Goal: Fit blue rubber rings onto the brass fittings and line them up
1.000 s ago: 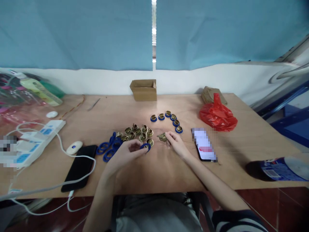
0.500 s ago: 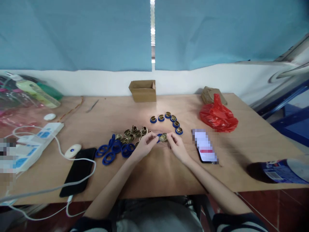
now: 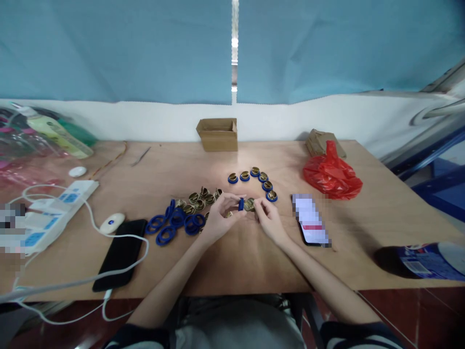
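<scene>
A blue ring [image 3: 241,204] stands on edge between the thumb and fingers of my left hand [image 3: 222,216]. Pinched in my right hand [image 3: 268,217] is a round brass-coloured metal piece [image 3: 249,204], its face close beside the ring; whether the two touch I cannot tell. Left of my hands lie several loose blue rings [image 3: 166,235] and a heap of brass-coloured pieces [image 3: 199,204], partly hidden by my left hand. Beyond my hands, a curved row of blue rings with brass pieces seated in them [image 3: 267,186] runs along the table.
A phone with a lit screen [image 3: 310,220] and a red plastic bag [image 3: 332,172] are to the right, with a dark bottle [image 3: 417,261] nearer. An open cardboard box [image 3: 219,140] stands at the back. Leftward are a black phone [image 3: 121,254], white cables and a power strip [image 3: 54,215].
My left hand has turned the blue ring upright, so it shows edge-on beside the brass piece. My right hand keeps its pinch. The whole view has shifted slightly.
</scene>
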Tool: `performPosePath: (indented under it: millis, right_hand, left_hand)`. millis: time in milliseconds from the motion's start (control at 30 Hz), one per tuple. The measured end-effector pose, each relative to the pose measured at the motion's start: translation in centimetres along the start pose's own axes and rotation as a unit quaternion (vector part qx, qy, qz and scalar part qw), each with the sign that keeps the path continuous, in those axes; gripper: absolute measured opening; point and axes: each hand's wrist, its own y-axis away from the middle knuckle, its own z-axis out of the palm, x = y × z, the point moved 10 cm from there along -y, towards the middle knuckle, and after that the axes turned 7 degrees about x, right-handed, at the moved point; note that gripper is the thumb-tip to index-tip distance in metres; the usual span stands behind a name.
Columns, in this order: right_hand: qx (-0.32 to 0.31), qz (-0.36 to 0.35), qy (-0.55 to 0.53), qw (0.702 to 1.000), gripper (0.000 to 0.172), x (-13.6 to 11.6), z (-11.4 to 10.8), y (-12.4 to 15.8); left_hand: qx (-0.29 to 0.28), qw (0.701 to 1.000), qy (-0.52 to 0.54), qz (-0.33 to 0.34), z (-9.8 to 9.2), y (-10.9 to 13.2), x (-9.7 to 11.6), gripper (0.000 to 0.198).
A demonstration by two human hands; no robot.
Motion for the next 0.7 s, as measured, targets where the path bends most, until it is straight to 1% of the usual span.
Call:
performPosePath:
  millis: [133,267,367,533,700]
  right_hand:
    - [-0.001,-0.005,0.007,1.0,0.044,0.3,0.0,-0.1]
    - [-0.017,-0.024,0.022,0.999,0.044,0.0,0.3,0.1]
    - [-0.037,-0.038,0.033,0.998,0.042,-0.3,0.7,0.4]
    - [-0.084,-0.048,0.031,0.995,0.043,-0.5,1.5,0.8]
    - [-0.11,-0.035,0.008,0.993,0.045,-0.5,1.9,0.9]
  left_hand:
    - [0.004,0.999,-0.037,0.024,0.4,0.4,0.4,0.037]
    - [0.001,0.995,-0.086,0.042,0.7,0.6,0.1,0.041]
    - [0.012,0.99,-0.123,0.063,0.6,0.7,0.2,0.04]
    - [0.019,0.978,-0.182,0.099,0.7,0.9,0.9,0.039]
    - [0.016,0.968,-0.223,0.116,0.8,1.1,1.2,0.035]
